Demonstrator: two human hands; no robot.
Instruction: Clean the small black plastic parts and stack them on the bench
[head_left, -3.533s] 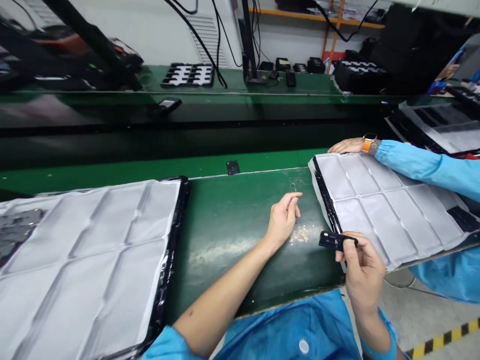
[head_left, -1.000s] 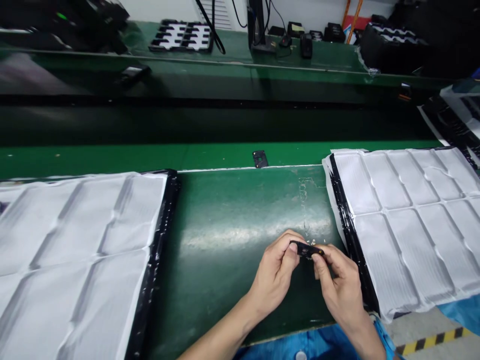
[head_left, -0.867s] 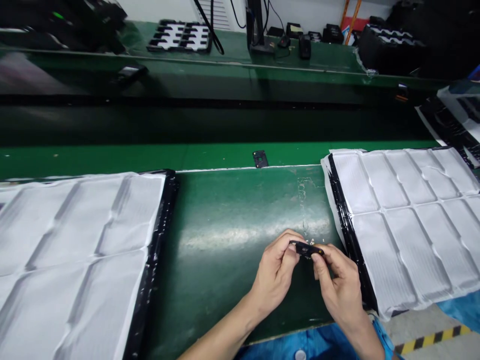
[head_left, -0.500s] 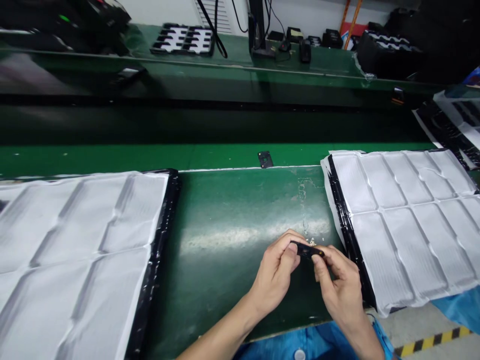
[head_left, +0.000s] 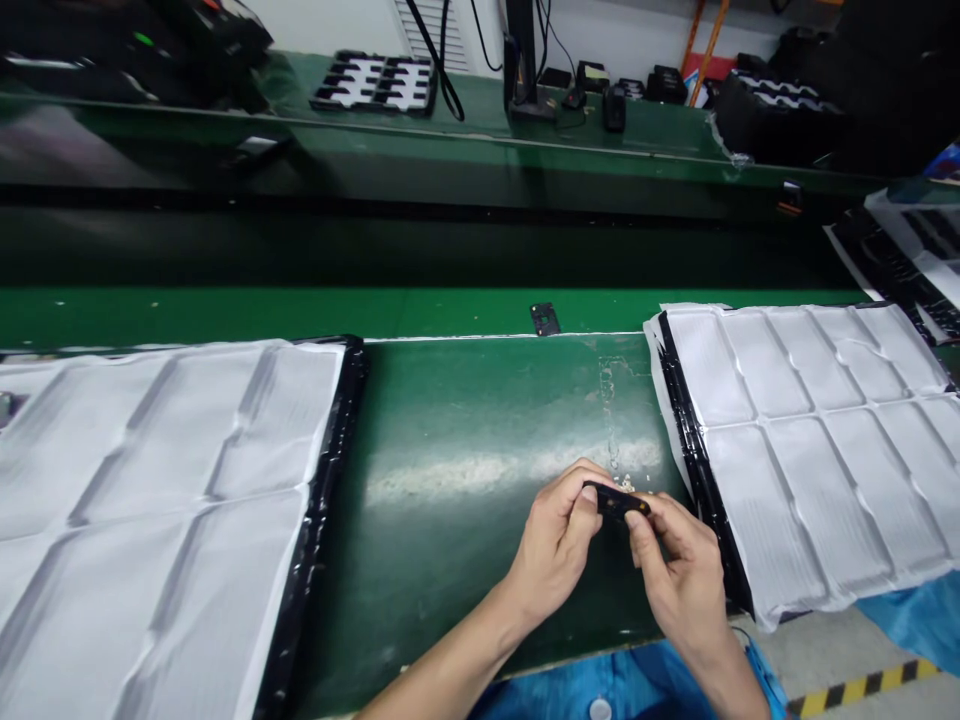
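Between both hands, above the green worktop (head_left: 435, 420), is a small flat black part (head_left: 616, 501) with a tiny yellowish spot near its right end. My left hand (head_left: 559, 535) pinches its left end, thumb on top. The right end sits between the thumb and fingers of my right hand (head_left: 675, 560). Fingers cover both ends, and I cannot tell the part's exact kind. Just behind the hands, small pale crumbs (head_left: 626, 483) lie on the worktop.
Black trays covered by white sheeting stand left (head_left: 172, 500) and right (head_left: 817, 450). A black plate-like part (head_left: 544, 318) lies on the bright green strip at the worktop's far edge. Beyond runs a dark conveyor belt (head_left: 375, 245). A partitioned tray (head_left: 375, 82) sits on the back shelf.
The whole view has shifted slightly, so the background sits a little further right. Both hands keep the same grip on the black part, with hardly any movement.
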